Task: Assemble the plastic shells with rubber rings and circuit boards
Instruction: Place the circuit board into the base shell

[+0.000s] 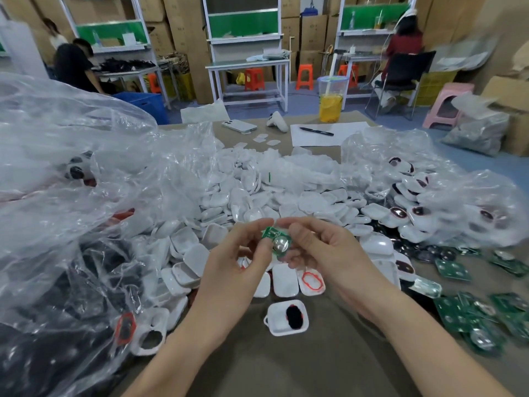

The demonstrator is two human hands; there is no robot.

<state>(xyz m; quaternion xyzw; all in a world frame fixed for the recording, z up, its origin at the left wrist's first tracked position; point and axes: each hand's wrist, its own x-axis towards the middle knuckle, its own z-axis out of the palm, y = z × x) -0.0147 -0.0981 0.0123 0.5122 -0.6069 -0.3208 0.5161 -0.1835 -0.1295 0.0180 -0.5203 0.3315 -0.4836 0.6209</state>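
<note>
A small green circuit board (270, 234) with a round silver cell is pinched between my left hand (240, 262) and my right hand (320, 253), held above the table. Below them lies a white plastic shell (287, 318) with a black pad inside. Another white shell holding a red rubber ring (312, 280) rests just beyond it, beside an upturned shell. A large heap of white shells (257, 202) covers the middle of the table. Loose green boards (469, 313) lie at the right.
Crumpled clear plastic bags (71, 167) fill the left side, with dark parts under them. Another bag (446, 202) of finished pieces sits at the right. A phone (242, 126), paper with a pen (316, 131) and a drink cup (331, 101) stand at the far edge. People sit at benches behind.
</note>
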